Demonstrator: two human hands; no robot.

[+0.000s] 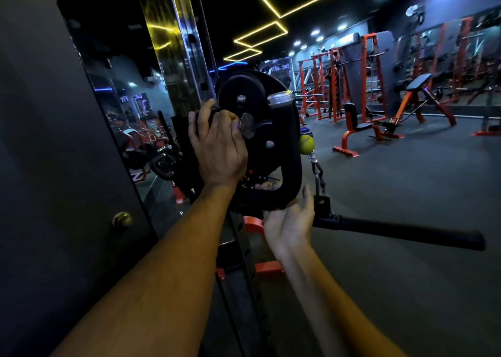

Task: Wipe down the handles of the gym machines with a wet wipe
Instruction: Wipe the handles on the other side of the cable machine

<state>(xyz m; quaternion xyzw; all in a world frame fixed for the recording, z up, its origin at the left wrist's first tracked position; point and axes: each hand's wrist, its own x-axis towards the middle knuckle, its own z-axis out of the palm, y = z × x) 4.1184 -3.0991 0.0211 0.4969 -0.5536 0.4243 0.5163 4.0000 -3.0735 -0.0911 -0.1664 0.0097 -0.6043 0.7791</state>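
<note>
Both hands were raised to a black pulley housing (260,129) on a cable machine in the head view. Left hand (219,150) had its fingers curled round a dark grip (208,115) at the housing's left edge, knuckles toward the camera, thumb side next to a round metal knob (247,129). Whether a wipe lay under those fingers could not be told; none showed. Right hand (291,221) was turned palm up with fingers relaxed and nearly straight, cupped beneath the lower curve of the housing and just touching it, gripping nothing.

Just right of the right hand, a chain (318,173) hung below a yellow-green ball (307,143) and met a black bar handle (401,233) that stretched away to the right, apart from both hands. Above the left hand rose a chromed upright (184,39). Left of the left forearm stood a grey door with a brass knob (122,219). Far beyond the right hand, orange racks (349,85) and an orange bench (357,129) stood on the dark floor (406,180).
</note>
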